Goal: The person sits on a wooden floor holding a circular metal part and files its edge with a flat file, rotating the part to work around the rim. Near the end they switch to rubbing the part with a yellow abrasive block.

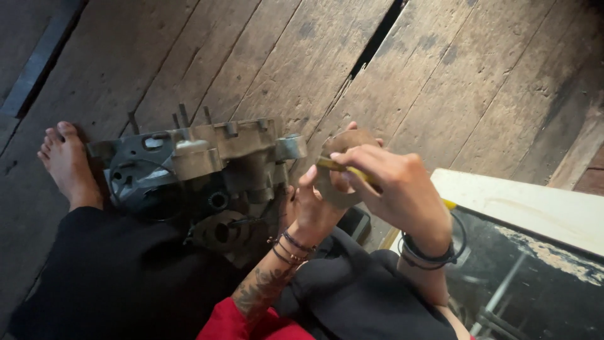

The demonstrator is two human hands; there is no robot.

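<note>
My left hand holds up a flat, roundish brown piece, like a thin gasket or card cut-out, its fingers behind it. My right hand grips a thin yellow-handled tool and presses its tip against the face of that piece. Both wrists wear dark bands. A grey metal engine casing with several studs sticking up lies on the floor just left of my hands, against my black-trousered leg.
Worn wooden floorboards with a dark gap run across the view. My bare foot rests at the left beside the casing. A pale board edge over a dark glass-like surface sits at the lower right.
</note>
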